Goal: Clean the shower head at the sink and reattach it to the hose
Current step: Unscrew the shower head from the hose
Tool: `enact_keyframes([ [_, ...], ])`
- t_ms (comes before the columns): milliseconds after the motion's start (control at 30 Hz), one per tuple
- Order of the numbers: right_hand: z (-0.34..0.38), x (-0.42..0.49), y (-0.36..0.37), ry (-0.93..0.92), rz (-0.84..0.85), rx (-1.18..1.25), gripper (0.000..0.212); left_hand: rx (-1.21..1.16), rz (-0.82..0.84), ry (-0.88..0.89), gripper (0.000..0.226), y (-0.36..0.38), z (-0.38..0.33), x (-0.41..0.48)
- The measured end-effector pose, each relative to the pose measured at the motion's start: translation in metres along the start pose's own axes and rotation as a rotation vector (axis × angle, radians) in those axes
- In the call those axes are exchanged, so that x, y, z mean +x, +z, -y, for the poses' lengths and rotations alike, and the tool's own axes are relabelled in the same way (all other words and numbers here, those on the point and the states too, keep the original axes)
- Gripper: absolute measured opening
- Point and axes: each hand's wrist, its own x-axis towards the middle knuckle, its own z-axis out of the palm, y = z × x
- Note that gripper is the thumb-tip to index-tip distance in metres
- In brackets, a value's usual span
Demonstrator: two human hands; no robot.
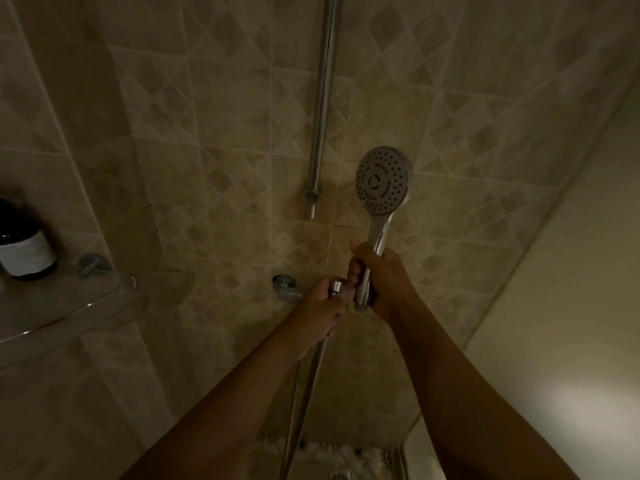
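Beige diamond-patterned tiles [207, 133] line the dim shower stall. Right of centre, the right hand [388, 275] curls its fingers round the handle of the shower head [382, 180]. Just left, the left hand [322, 306] grips the hose [311, 375] by its end nut. The chrome probably handles light but slippery, so low on the handle seems the best hold.

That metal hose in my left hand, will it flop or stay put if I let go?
Likely floppy: the hose hangs long below your left hand, held only near its end, so it would probably drop. Its shiny metal looks possibly slippery.
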Motion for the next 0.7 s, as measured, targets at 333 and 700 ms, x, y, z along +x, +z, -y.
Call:
enact_keyframes([
  [333,0.010,0.000,0.010,-0.069,-0.014,-0.049,0.024,0.043,-0.021,0.261,0.031,-0.005,-0.034,0.015],
  [700,0.041,0.018,0.022,-0.198,0.121,-0.252,0.036,0.321,-0.010,0.339,0.090,-0.042,-0.074,0.051],
])
